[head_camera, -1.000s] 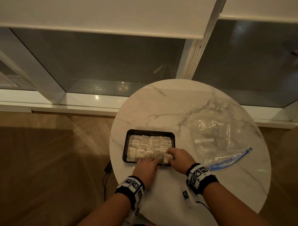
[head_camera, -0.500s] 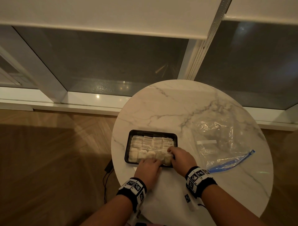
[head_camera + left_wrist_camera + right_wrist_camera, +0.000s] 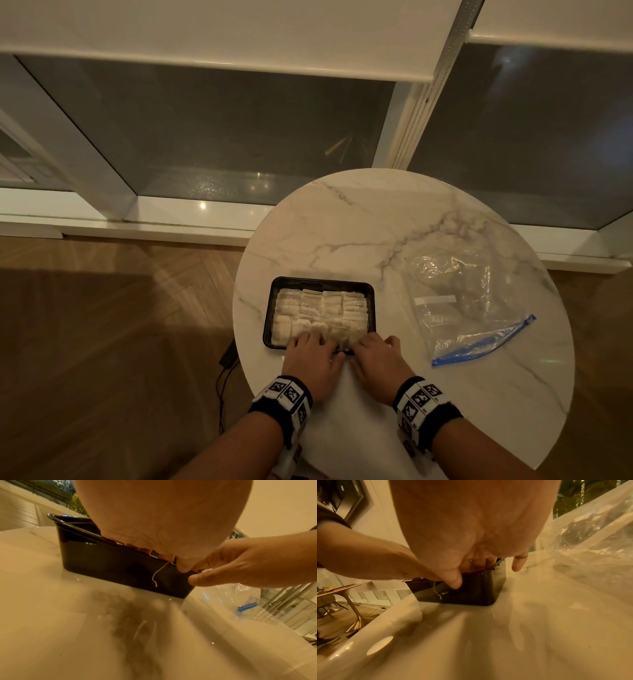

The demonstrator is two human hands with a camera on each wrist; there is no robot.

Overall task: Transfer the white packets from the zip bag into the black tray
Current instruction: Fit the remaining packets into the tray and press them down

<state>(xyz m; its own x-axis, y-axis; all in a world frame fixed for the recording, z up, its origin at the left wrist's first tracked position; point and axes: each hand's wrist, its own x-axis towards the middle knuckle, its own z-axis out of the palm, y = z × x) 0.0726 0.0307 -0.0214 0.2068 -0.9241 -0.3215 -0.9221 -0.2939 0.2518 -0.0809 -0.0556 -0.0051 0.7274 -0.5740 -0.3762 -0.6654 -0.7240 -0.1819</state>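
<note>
At the near edge of the black tray (image 3: 369,295) on the worktop (image 3: 376,219), both hands press packets (image 3: 320,310) flat. Left hand (image 3: 313,359) and right hand (image 3: 375,358) hold nothing, fingers loosely extended. The bag (image 3: 455,301) looks empty; gentle, even pressure should suit, tucking in the stray string (image 3: 158,574).

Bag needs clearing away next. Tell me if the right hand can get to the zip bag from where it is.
Probably yes. The right hand is at the black tray's near edge, and the zip bag lies just to its right on bare marble table, nothing between.
</note>
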